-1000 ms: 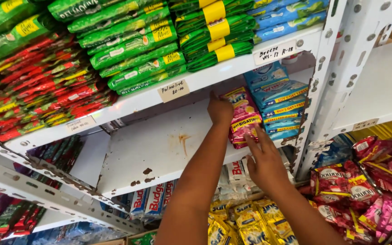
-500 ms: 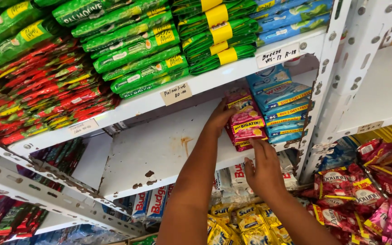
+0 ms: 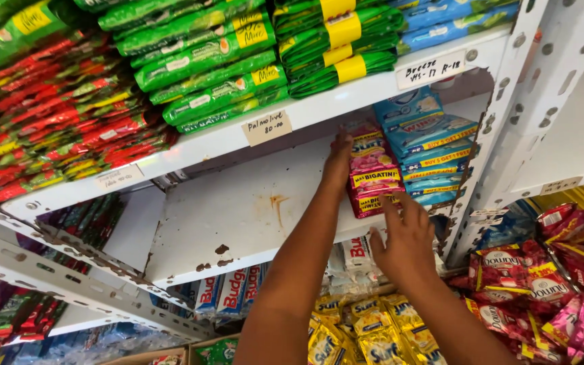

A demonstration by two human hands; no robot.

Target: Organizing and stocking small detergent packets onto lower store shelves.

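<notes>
A stack of pink sachets (image 3: 372, 177) rests on the white metal shelf (image 3: 238, 223), right against a stack of blue sachets (image 3: 434, 145). My left hand (image 3: 338, 161) reaches up and holds the pink stack at its upper left side. Lower down, my right hand (image 3: 405, 236) has its fingers apart, with the fingertips touching the stack's lower front edge. Both forearms rise from the bottom of the view.
Green packets (image 3: 217, 61) and red packets (image 3: 55, 128) fill the shelf above, with paper price tags (image 3: 267, 127) on its edge. Yellow sachets (image 3: 366, 331) and red pouches (image 3: 542, 284) lie below. A perforated white upright (image 3: 508, 115) stands at the right.
The pink stack has gone back onto the shelf beside the blue sachets. My right hand has dropped from under the stack to its front edge.
</notes>
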